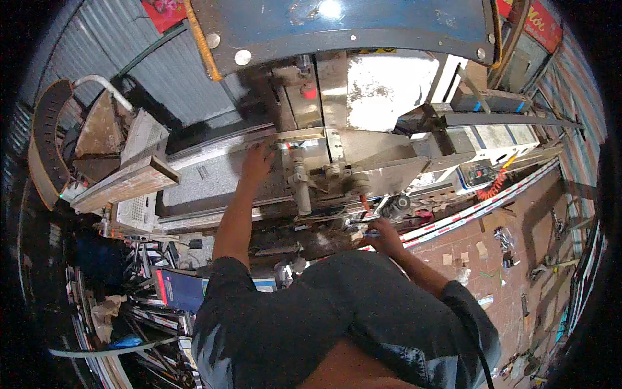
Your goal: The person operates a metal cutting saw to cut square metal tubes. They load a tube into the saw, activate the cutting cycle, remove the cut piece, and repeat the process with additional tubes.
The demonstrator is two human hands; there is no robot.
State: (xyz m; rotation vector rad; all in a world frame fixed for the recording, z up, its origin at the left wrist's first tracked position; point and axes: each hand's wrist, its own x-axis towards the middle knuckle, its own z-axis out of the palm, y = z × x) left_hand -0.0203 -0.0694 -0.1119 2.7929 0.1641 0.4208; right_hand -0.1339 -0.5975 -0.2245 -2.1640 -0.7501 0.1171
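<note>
The person stood at the near edge of a bench (217, 179), both arms in dark sleeves. The left hand (258, 163) lay over its middle, fingers pointing toward the far edge, right beside the left end of a pale bar (301, 135). Whether those fingers gripped the bar or merely rested by it, one could not tell. The bar lay crosswise near the middle of the bench, with a grey cylinder (301, 189) between it and the near edge.

The right hand (383, 237) was at the near edge, right of the middle, its fingers bent. It was near a red handle (364, 203) and a dark ribbed part (395, 207); what it grasped, if anything, could not be made out.

A wood block (129, 185) sat at the left end of the bench, next to a perforated white box (146, 135). A blue cover (343, 29) arched above the far edge, and a red knob (308, 90) showed below it. Toward the right end were a control box (478, 175) and a coiled red hose (494, 188). A red-marked white strip (483, 212) curved along the near edge there, beyond which spread a tiled floor (476, 262).
</note>
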